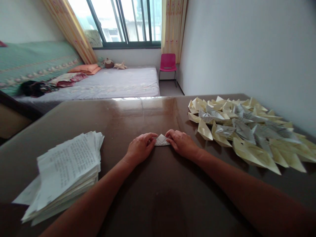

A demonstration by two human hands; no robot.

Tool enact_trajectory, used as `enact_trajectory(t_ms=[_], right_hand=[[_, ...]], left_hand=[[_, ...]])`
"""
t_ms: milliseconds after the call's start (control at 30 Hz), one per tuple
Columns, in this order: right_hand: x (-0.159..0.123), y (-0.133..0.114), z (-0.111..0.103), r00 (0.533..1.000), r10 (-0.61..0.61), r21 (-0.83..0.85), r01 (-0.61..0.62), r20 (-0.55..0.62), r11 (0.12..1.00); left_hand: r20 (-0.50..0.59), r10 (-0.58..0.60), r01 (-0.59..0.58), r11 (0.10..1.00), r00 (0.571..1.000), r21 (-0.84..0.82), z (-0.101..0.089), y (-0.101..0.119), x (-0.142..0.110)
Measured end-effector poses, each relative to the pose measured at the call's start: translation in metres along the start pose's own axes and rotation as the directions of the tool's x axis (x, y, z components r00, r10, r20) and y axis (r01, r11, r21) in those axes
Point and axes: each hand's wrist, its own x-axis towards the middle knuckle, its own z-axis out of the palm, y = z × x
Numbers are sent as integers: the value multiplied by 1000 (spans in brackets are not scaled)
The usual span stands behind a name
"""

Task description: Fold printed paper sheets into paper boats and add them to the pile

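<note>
A small piece of folded paper (161,140), white with a pointed top, lies between my two hands at the middle of the table. My left hand (142,144) pinches its left corner, with thumb and fingers curled. On the opposite side, my right hand (182,142) grips the right corner in the same way. The fingertips cover both ends of the paper, so only its middle shows.
A stack of printed sheets (66,168) lies at the left of the brown table (153,184). Many folded paper boats (254,154), cream and grey, crowd the right side beside the white wall. Beyond the table are a bed (128,80) and a pink chair (168,62).
</note>
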Motion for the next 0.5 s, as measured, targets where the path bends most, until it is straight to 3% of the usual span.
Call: enact_trajectory(t_ms=[167, 367, 500], right_hand=[[-1, -7, -4, 1000, -18, -110, 19, 11, 994], [-2, -9, -8, 1000, -4, -117, 8, 28, 993], [-4, -11, -11, 996, -73, -158, 81, 51, 984]], left_hand=[[13, 9, -9, 999, 1000, 39, -2, 2, 0], [52, 33, -42, 984, 998, 173, -2, 6, -4], [88, 78, -100, 955, 993, 278, -3, 8, -7]])
